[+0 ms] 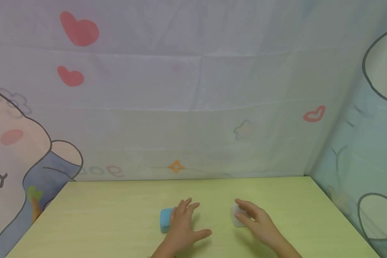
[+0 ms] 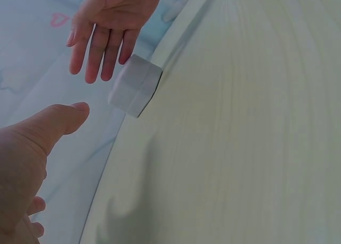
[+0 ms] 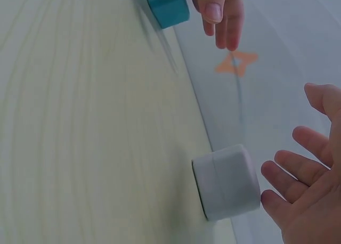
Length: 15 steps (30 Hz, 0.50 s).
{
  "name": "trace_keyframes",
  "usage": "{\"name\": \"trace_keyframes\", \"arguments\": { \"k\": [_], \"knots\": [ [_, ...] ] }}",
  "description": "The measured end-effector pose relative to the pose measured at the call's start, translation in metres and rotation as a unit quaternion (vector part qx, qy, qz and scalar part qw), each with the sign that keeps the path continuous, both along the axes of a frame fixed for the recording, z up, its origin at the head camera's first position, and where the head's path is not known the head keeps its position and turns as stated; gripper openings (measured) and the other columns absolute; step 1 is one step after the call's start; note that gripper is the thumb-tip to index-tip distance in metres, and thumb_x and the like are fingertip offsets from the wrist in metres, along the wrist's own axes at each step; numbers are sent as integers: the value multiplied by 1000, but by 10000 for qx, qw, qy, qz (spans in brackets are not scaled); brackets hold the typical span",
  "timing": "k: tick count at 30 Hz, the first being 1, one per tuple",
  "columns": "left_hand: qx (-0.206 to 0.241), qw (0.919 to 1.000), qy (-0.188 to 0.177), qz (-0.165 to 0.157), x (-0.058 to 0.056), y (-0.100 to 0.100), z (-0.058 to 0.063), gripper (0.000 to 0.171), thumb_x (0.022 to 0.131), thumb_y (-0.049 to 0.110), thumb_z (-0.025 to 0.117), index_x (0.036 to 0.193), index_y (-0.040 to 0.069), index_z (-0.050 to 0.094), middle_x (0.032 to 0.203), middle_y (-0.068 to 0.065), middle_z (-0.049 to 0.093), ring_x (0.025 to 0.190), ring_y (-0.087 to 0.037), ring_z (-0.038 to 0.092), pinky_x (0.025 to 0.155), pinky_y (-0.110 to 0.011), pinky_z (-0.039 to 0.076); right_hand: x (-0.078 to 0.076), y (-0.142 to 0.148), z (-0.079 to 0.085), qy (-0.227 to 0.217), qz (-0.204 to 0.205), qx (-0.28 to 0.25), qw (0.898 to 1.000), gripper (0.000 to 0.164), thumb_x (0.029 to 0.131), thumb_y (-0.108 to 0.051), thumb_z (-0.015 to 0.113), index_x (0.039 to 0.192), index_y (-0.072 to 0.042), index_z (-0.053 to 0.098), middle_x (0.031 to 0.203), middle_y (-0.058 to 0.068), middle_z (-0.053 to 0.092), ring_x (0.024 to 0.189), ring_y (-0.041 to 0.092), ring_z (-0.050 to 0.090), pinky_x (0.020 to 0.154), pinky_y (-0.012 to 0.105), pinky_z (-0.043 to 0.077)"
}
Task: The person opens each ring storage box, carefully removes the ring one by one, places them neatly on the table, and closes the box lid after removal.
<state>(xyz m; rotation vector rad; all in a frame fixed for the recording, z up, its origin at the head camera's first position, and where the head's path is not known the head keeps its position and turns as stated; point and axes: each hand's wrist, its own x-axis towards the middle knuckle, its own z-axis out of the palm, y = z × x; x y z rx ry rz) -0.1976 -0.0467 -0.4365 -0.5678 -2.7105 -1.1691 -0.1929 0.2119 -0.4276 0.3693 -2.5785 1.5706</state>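
A small blue box (image 1: 165, 219) with rounded edges stands on the table, partly hidden behind my left hand (image 1: 182, 227). That hand has its fingers spread and its thumb held out to the right, with nothing in its grasp. To the right stands a small white box (image 1: 237, 221), also rounded, with a seam round its side in the right wrist view. My right hand (image 1: 260, 223) is over and beside the white box, covering part of it in the head view. Its fingers are relaxed and apart, the fingertips right at the box's side in the right wrist view.
Both boxes stand on a pale yellow wood-grain table (image 1: 116, 204). Behind it hangs a cloth backdrop (image 1: 167, 82) printed with hearts and cartoon animals, and more of the cloth runs along the right side.
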Motion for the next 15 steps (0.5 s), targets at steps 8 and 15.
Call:
{"name": "trace_keyframes", "arguments": {
  "k": [8,15],
  "knots": [
    [-32,10000,53,-58,-3,7,-2,81,70,45,80,132,5,48,146,-23,35,137,-49,24,104,-71,17,0,6,-2,-41,-33,-31,10000,46,90,-27,63,130,-5,55,133,17,56,123,36,52,99,51,45],
    [-114,9999,44,-82,-3,13,-4,81,69,46,80,132,5,48,145,-22,36,136,-49,26,102,-70,20,1,10,-2,-88,-174,-18,9998,47,90,-30,64,129,-6,55,133,12,56,126,33,50,106,59,33]
  ]
}}
